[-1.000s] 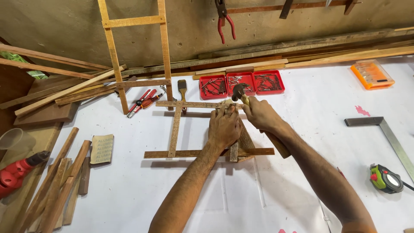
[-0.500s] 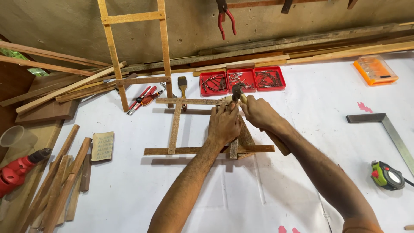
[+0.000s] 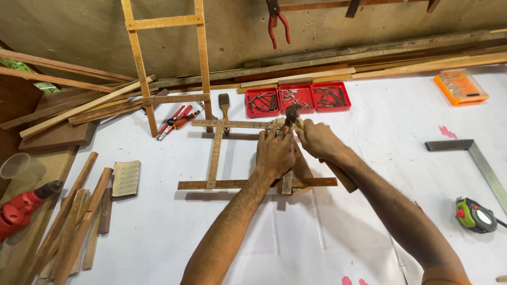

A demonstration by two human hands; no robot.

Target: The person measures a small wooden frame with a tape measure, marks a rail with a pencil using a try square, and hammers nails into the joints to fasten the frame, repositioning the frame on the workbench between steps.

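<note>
Overhead view of a white-covered workbench point(image 3: 369, 158). At centre, a frame of thin wooden slats point(image 3: 215, 153): two crosswise slats joined by two upright ones, lying flat on the bench.

Left hand point(image 3: 274, 153) pressed palm-down on the frame's upper right corner, fingers curled together over the joint; whether anything small is pinched between the fingertips cannot be told.

Right hand point(image 3: 318, 140) just beside the left, fingers wrapped closed around the wooden handle of a hammer point(image 3: 292, 114); dark metal head raised just above the top slat, close to the left fingertips; handle end emerging below the wrist, over the lower slat.

Beyond the frame, three red trays of nails and screws point(image 3: 297, 98) in a row, and a paintbrush point(image 3: 224, 104) near the top slat. Red-handled pliers point(image 3: 177, 120) at upper left, beside the foot of a wooden ladder frame point(image 3: 138, 58) leaning against the wall. Orange case point(image 3: 460, 87) at upper right. Steel try square point(image 3: 475, 155) and green tape measure point(image 3: 475, 216) at right. Sandpaper sheet point(image 3: 127, 178), loose wooden strips point(image 3: 79, 221) and red power drill point(image 3: 21, 208) at left.
</note>
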